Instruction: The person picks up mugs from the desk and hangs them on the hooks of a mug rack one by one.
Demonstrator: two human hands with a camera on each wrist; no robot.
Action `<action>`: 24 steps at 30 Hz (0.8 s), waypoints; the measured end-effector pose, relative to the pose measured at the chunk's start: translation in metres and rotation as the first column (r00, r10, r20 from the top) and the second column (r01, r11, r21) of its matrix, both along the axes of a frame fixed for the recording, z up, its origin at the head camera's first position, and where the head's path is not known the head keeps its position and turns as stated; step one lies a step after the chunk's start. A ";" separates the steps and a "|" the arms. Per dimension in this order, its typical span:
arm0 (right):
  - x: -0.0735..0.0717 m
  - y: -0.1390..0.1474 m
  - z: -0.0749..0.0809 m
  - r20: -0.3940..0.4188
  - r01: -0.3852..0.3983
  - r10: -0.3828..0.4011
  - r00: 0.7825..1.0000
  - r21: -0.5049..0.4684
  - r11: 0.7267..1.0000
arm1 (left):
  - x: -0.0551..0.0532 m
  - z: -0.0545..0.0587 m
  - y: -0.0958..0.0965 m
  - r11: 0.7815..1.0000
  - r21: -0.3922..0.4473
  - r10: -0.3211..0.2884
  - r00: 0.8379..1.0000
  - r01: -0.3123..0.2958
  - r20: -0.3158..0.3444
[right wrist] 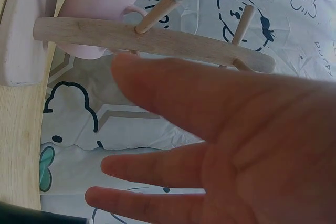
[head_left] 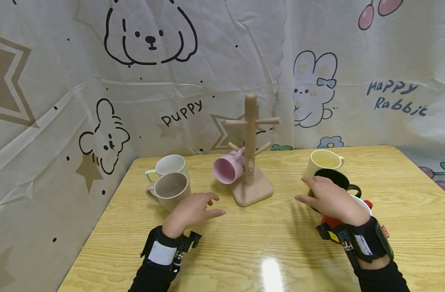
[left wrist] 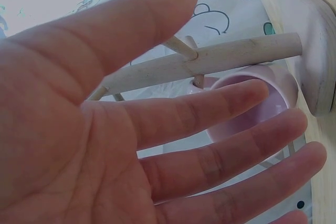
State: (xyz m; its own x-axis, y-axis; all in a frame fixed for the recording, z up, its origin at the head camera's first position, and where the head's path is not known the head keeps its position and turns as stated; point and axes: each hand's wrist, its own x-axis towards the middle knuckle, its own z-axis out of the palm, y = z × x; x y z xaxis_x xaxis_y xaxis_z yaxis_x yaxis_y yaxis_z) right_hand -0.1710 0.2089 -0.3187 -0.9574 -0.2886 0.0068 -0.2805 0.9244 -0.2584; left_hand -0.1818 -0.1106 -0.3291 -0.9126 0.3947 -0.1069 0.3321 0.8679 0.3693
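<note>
A wooden mug tree [head_left: 250, 142] stands mid-table with a pink mug [head_left: 227, 168] hanging by its handle from a lower peg, mouth toward the viewer. My left hand [head_left: 193, 211] is held with fingers spread and holds nothing, just in front of a greyish-beige mug [head_left: 168, 190]. In the left wrist view its palm and straight fingers [left wrist: 210, 161] overlap the pink mug. My right hand [head_left: 329, 196] reaches over a black mug [head_left: 332, 178], overlapping it in the head view. The right wrist view shows its fingers [right wrist: 152, 171] extended, nothing between them.
A white mug with a green handle [head_left: 171, 164] sits behind the greyish-beige one. On the right, a yellow mug [head_left: 323, 159] stands behind the black mug, and a red and white mug [head_left: 329, 222] is partly hidden under my right wrist. A printed cloth [head_left: 222, 61] hangs behind the table.
</note>
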 end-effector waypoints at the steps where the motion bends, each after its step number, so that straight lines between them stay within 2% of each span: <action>1: 0.000 0.000 0.000 0.001 0.000 0.000 1.000 0.001 1.000 | 0.000 0.000 0.000 1.000 -0.001 0.000 1.000 0.000 0.000; 11: 0.001 0.000 0.001 0.018 -0.004 0.004 1.000 -0.008 1.000 | 0.001 0.002 -0.001 1.000 -0.002 0.003 1.000 -0.003 0.004; 14: 0.001 0.000 0.001 0.017 -0.009 0.009 1.000 -0.010 1.000 | 0.001 0.005 -0.006 0.999 0.031 -0.011 1.000 0.011 -0.013; 17: 0.001 0.000 0.001 0.018 -0.012 0.012 1.000 -0.013 1.000 | 0.000 0.011 -0.017 0.994 0.089 -0.065 0.996 0.070 -0.065; 21: -0.001 0.000 0.000 0.027 -0.021 0.021 0.999 -0.007 1.000 | -0.001 0.023 -0.043 0.964 0.174 -0.170 0.970 0.200 -0.173; 23: -0.001 0.000 0.000 0.031 -0.030 0.030 0.999 -0.007 1.000 | 0.000 0.028 -0.059 0.950 0.224 -0.170 0.962 0.217 -0.213; 24: -0.001 0.000 -0.001 0.033 -0.036 0.036 0.999 -0.005 0.999 | 0.000 0.031 -0.068 0.948 0.242 -0.151 0.962 0.206 -0.227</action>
State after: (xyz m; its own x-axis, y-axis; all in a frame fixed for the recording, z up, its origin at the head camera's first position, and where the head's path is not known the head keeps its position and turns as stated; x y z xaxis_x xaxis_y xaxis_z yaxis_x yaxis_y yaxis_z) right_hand -0.1723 0.2089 -0.3192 -0.9462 -0.3228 -0.0230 -0.3048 0.9127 -0.2721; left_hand -0.1817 -0.1783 -0.2985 -0.8156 0.5421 0.2023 0.5646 0.6692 0.4831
